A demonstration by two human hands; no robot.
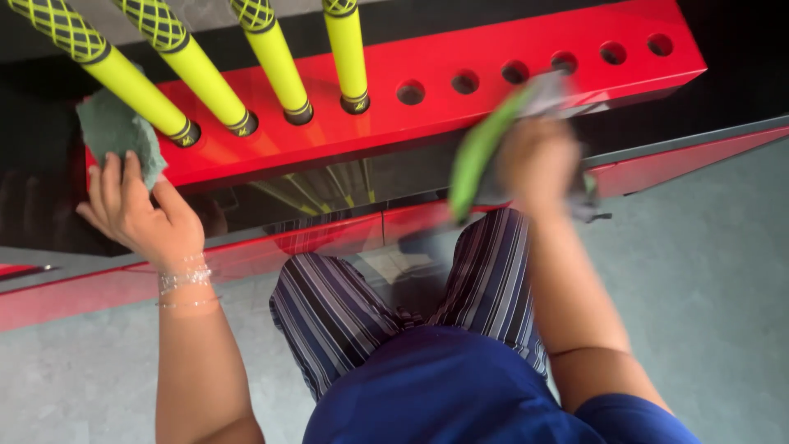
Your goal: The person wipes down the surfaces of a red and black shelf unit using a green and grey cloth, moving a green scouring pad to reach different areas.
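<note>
A person in striped trousers and a blue top stands over a red rack drilled with a row of round holes. Four yellow-green handles stand in the holes at its left end. The left hand presses a green cloth against the rack's left corner, fingers closed around the cloth's lower edge. The right hand, blurred, is curled around a fifth handle, tilted above the rack's front edge near its right end, together with a grey rag bunched against it.
</note>
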